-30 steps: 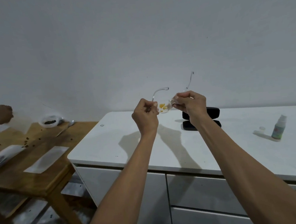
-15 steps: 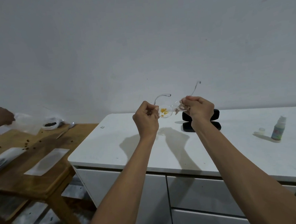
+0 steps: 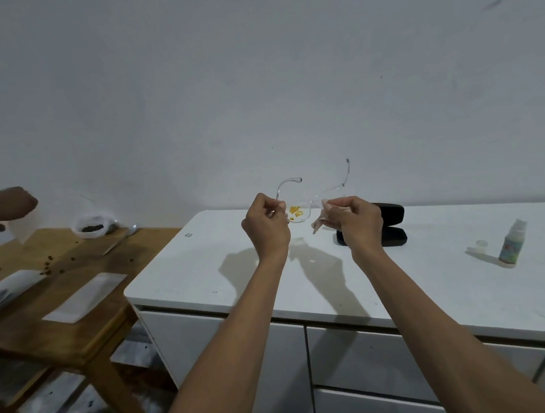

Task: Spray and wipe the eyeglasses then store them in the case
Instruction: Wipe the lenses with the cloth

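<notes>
Clear-framed eyeglasses (image 3: 300, 213) with yellow specks on one lens are held up above the white cabinet top (image 3: 204, 269), temples pointing up and away. My left hand (image 3: 266, 231) pinches the left side of the frame. My right hand (image 3: 356, 221) grips the right lens through a pale cloth (image 3: 319, 223). Behind my right hand lies the open black case (image 3: 392, 227), partly hidden by it. A small spray bottle (image 3: 512, 242) stands at the right, its clear cap (image 3: 481, 246) beside it.
A wooden table (image 3: 60, 285) stands to the left with paper sheets, scattered dark bits, a spoon and a plastic bag of dark material (image 3: 90, 225). Another person's hand (image 3: 7, 208) reaches over it. Drawers front the cabinet below.
My hands have lowered slightly and moved apart, with the glasses now tilted so the temples point up and back. The other person's hand has shifted right and upward over the wooden table.
</notes>
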Demonstrator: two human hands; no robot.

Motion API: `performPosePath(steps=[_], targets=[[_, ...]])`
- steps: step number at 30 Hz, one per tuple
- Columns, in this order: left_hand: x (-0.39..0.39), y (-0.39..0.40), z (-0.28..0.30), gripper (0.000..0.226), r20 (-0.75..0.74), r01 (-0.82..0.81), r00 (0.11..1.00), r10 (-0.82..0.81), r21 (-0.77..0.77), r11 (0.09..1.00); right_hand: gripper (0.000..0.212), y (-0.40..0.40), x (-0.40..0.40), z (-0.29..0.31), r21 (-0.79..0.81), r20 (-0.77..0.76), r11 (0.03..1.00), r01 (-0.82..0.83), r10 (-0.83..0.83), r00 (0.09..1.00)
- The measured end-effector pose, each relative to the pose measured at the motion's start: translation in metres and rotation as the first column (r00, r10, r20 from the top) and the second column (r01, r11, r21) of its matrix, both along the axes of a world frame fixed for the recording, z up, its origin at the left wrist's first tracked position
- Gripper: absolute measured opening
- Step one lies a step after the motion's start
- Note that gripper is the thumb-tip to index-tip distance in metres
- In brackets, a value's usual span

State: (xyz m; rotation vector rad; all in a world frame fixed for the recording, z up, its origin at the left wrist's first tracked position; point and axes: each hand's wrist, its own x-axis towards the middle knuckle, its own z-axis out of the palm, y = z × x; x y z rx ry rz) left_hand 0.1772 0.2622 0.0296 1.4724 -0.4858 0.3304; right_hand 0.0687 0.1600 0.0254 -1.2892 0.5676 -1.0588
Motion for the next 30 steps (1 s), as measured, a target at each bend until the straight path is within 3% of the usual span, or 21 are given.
performPosePath(steps=[4,11,16,21,25,30], targets=[[0.002,0.002,-0.004,0.03,0.025,0.0,1.0,-0.001,0.03,1.0,0.006,0.002,-0.001,-0.002,0.028,-0.033,0.998,0.058,-0.057,0.998],[0.002,0.001,-0.005,0.03,0.052,-0.026,0.998,0.024,0.027,0.999,0.01,0.01,0.005,-0.01,0.194,0.118,0.963,0.189,-0.215,0.97],[0.006,0.003,-0.006,0.026,0.038,-0.048,0.998,0.048,0.004,0.999,0.022,0.021,0.004,-0.013,0.25,0.181,0.968,-0.02,-0.026,0.983],[-0.003,0.002,-0.007,0.023,0.059,-0.023,0.998,0.023,-0.003,1.0,0.022,0.048,0.016,-0.005,0.371,0.289,0.903,-0.217,0.109,0.951],[-0.011,0.003,-0.005,0.019,0.091,0.0,0.996,0.001,-0.009,1.0,0.017,0.061,0.028,0.005,0.507,0.373,0.834,-0.218,0.016,0.928],[-0.019,0.002,0.001,0.018,0.099,0.062,0.993,-0.06,-0.01,0.998,0.009,0.067,0.045,0.015,0.488,0.354,0.873,-0.022,-0.175,0.919]])
